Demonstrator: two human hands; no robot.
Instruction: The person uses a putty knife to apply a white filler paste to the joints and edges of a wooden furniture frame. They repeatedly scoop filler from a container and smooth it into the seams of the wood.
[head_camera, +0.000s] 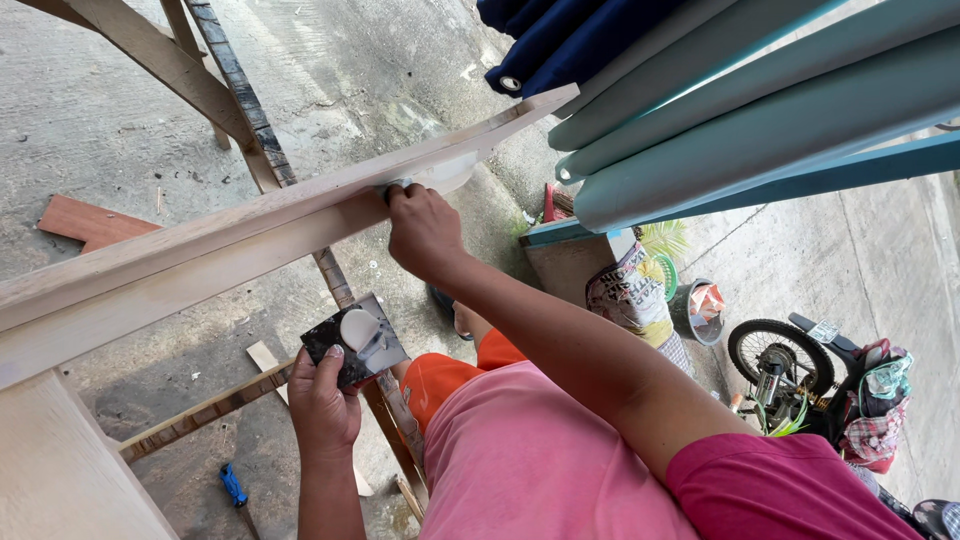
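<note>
Head camera, looking steeply down: the right hand (423, 232) is closed around a small scraper blade (398, 185) and presses it flat against the face of a long pale wooden board (250, 235) that runs from near left up to far right. A smear of whitish filler (450, 170) lies on the board just beyond the fingers, so the blade sits low to spread it thin.

The left hand (322, 405) is nearer and lower, below the board, pinching a dark square plate (353, 343) by its near corner between thumb and fingers. The plate is held roughly level, which keeps its blob of white putty (360, 328) from sliding off, and close under the board, within reach of the blade.

On the concrete floor (120, 110) lie a reddish wood offcut (92, 222) at the left and a blue-handled tool (233, 486) near the bottom. Far right, teal rolled material (760, 130) leans overhead and a bicycle (790, 365) stands beyond.
</note>
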